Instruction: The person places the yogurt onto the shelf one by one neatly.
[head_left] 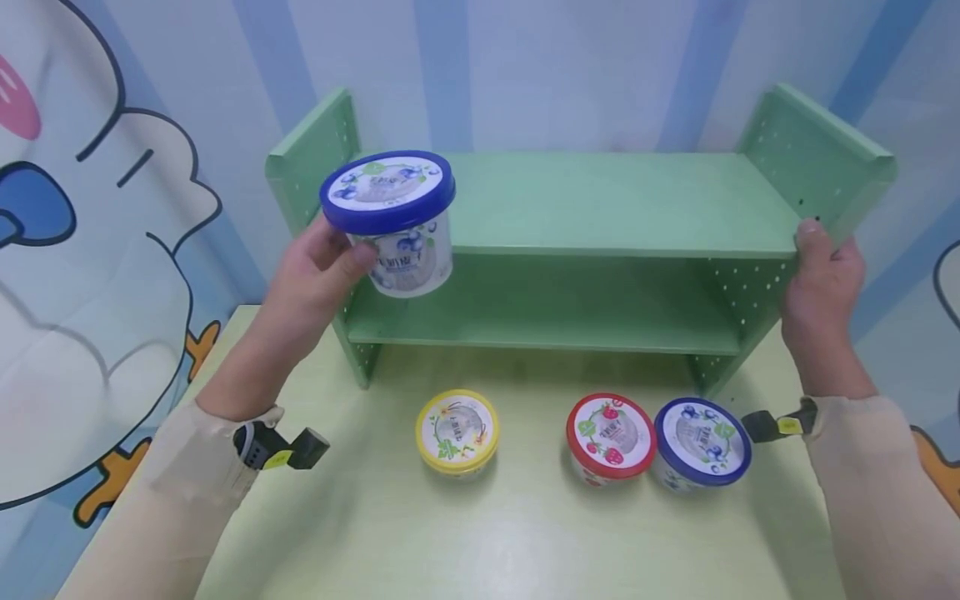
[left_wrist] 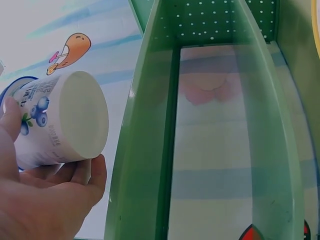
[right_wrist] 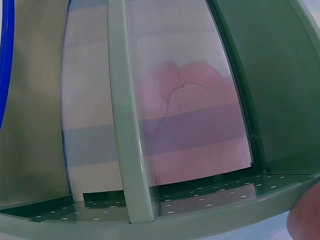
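Note:
My left hand grips a white tub with a blue lid and blueberry pictures, holding it upright in front of the upper left part of a green two-tier shelf. In the left wrist view the tub's plain white base faces the camera, and the fingers of the left hand wrap its side. At the shelf's right end, my right hand holds the side panel, thumb on the front edge of the upper board. Only a bit of the right hand enters the right wrist view.
On the pale table before the shelf stand a yellow-lidded tub, a red-lidded tub and another blue-lidded tub; the last two are side by side. Behind is a striped blue wall covering with cartoon figures.

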